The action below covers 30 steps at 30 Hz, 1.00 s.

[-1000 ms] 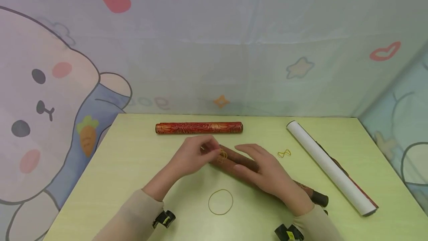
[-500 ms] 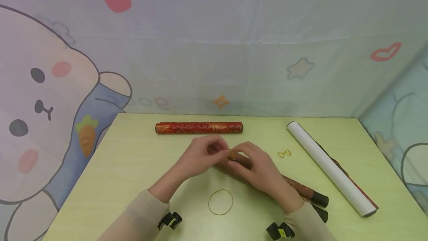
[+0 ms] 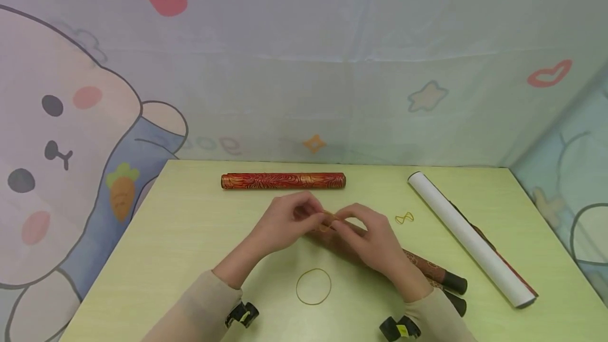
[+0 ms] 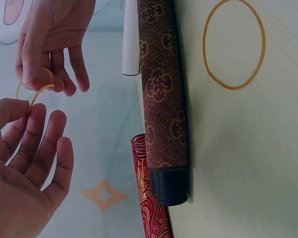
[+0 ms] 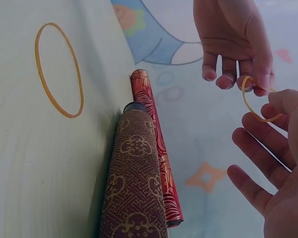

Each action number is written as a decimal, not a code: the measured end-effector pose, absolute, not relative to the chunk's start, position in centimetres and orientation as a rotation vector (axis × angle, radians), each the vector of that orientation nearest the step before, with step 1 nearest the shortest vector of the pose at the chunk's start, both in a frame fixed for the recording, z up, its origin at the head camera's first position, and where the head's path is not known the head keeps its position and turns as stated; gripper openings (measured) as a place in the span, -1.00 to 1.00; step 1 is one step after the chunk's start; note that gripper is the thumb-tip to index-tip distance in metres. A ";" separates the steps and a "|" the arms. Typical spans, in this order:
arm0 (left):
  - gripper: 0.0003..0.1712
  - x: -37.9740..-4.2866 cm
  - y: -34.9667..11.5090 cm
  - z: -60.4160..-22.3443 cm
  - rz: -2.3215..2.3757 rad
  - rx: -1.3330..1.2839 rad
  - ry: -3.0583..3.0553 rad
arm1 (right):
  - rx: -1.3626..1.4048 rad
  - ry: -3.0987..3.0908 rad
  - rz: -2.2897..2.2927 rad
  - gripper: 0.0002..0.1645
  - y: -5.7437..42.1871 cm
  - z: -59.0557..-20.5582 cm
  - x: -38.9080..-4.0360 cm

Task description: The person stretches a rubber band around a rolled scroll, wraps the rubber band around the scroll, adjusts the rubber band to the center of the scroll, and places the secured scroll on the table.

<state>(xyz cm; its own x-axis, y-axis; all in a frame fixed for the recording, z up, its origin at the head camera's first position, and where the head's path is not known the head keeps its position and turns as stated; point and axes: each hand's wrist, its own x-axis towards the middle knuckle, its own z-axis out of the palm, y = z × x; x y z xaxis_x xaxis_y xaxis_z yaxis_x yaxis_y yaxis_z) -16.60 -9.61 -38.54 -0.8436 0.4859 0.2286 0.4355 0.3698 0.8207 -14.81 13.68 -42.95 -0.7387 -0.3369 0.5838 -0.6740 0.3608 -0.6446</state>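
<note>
1. I see the left hand (image 3: 290, 223) pinch a yellow band (image 5: 249, 107), thumb to fingertip, other fingers loose.
2. The right hand (image 3: 375, 236) pinches its opposite side likewise.
3. That band is held above the brown rolls (image 4: 164, 89).

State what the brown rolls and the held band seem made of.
Brown rolls: matte, probably cloth-covered, from the woven-looking pattern; smooth black ends, perhaps plastic. Held band: likely rubber, being thin, yellow and looped; finish unclear.
</note>
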 end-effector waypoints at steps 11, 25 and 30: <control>-0.97 -16.7 -9.4 -39.4 1.496 0.846 2.576 | 0.772 -2.291 1.722 -0.89 13.9 -42.7 -14.4; -0.96 -16.6 -9.2 -40.7 1.532 0.818 2.579 | 0.762 -2.138 2.038 -0.89 14.0 -42.4 -14.1; -0.95 -16.5 -8.9 -40.9 1.526 0.804 2.586 | 0.710 -2.100 2.191 -0.85 14.0 -42.0 -13.7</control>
